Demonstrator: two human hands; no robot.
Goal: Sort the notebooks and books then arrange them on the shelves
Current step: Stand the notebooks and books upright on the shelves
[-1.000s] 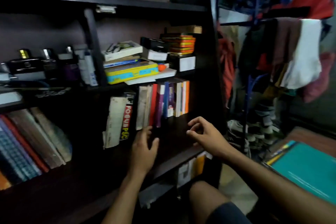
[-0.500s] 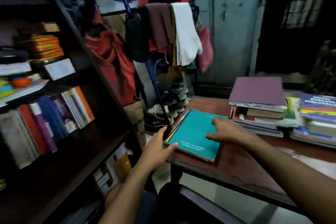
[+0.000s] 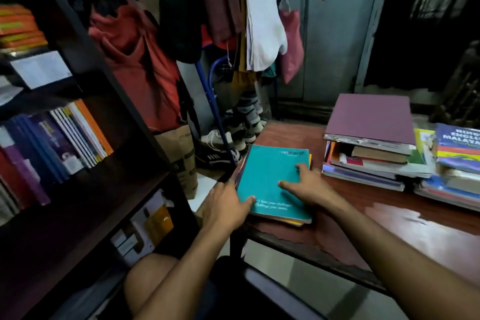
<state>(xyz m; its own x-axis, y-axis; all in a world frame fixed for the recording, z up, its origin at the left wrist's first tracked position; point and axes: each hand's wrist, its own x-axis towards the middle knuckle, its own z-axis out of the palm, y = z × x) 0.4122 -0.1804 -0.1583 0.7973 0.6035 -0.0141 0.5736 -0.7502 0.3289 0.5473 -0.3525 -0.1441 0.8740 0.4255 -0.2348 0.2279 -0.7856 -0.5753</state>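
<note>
The teal notebook [image 3: 272, 182] tops a thin stack at the near left corner of the wooden table [image 3: 389, 221]; the left hand [image 3: 224, 205] grips the stack's left edge, thumb on the cover; the right hand [image 3: 306, 186] rests spread flat on top. Judged light, flexible, smooth-covered, liable to slide apart; best held by opposite edges, lifted together.

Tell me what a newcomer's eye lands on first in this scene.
First, the bright teal softcover notebook atop a small pile at the near left corner of the reddish-brown wooden table, with the left hand gripping its left edge and the right hand spread flat on its cover. Next, the maroon hardcover book topping a messy stack at the table's far side. Upright books line the dark shelf on the left.
</note>
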